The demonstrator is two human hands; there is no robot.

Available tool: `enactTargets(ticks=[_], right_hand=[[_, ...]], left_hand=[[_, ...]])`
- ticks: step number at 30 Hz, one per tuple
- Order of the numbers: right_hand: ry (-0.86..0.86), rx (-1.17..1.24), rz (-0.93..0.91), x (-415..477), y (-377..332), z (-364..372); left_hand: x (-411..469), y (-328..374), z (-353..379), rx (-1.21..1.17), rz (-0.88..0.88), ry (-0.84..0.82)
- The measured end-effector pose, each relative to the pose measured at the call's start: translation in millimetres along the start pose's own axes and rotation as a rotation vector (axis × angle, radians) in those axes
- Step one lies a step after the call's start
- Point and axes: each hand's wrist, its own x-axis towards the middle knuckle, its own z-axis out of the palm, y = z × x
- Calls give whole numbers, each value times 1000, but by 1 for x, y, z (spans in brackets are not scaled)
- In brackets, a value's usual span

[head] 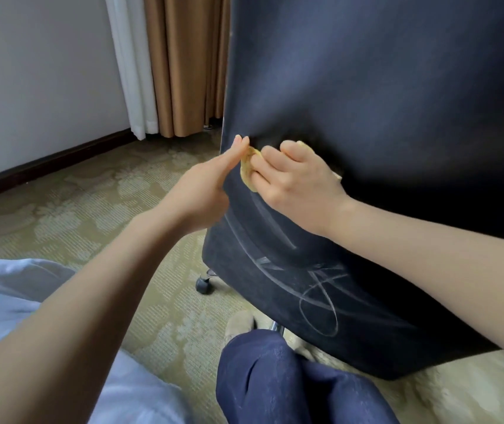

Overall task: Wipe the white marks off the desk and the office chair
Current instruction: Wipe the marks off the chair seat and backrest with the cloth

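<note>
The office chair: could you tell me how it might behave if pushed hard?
It would probably roll, since a caster shows beneath the office chair, though carpet may slow it. Its fabric likely gives: it puckers beside the cloth under the right hand.

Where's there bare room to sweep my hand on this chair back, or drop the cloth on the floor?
Free: the chair back above your left hand and right hand, plain to the frame's top, and the carpet between baseboard and chair edge. Crowded: the lower back, where white marks run beside the caster and your knee.
</note>
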Motion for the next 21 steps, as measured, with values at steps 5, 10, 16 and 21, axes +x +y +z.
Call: enactTargets(ticks=[5,10,16,21], right_hand=[[-171,109,-143,-12,-42,33],[-316,175,-253,-46,-71,40],[-323,262,-386,-124,-76,21],[-292,319,-353,-198,-41,-14]], left_hand=[[-8,-12,-3,82,28,125],[-21,-12,27,28,9,-4],[-28,4,64,-72,-5,-125],[-26,17,76,-60,-89,-173]])
